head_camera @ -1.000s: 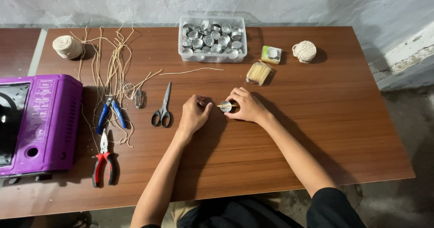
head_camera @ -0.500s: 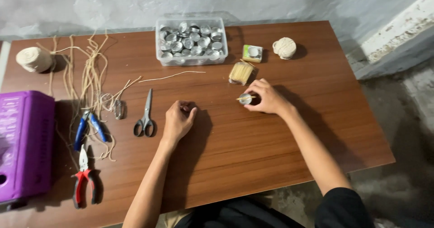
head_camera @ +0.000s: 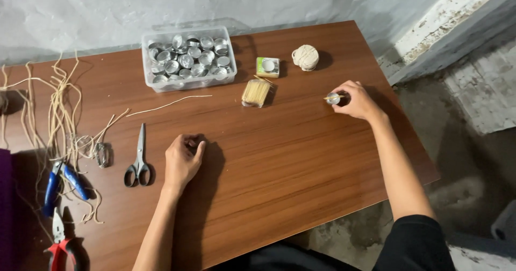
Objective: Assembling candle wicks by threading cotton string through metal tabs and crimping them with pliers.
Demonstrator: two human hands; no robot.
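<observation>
My right hand (head_camera: 356,100) is out at the right side of the brown table (head_camera: 301,158), its fingers closed on a small round metal cup (head_camera: 333,98) with a thin stick lying across its top. My left hand (head_camera: 183,161) rests on the table near the middle, fingers curled in with nothing visible in them. Grey scissors (head_camera: 138,158) lie just left of that hand. A bundle of thin wooden sticks (head_camera: 256,92) lies between the two hands, toward the back.
A clear plastic tub (head_camera: 188,58) of several metal cups stands at the back. Beside it sit a small green box (head_camera: 267,66) and a ball of twine (head_camera: 306,57). Loose cords (head_camera: 59,109), blue pliers (head_camera: 62,182) and red pliers (head_camera: 60,244) lie at the left. The table's right edge drops to the floor.
My right hand has carried the metal cup away from my left hand, out to the right. My left hand has stayed near the scissors. The view has swung right.
</observation>
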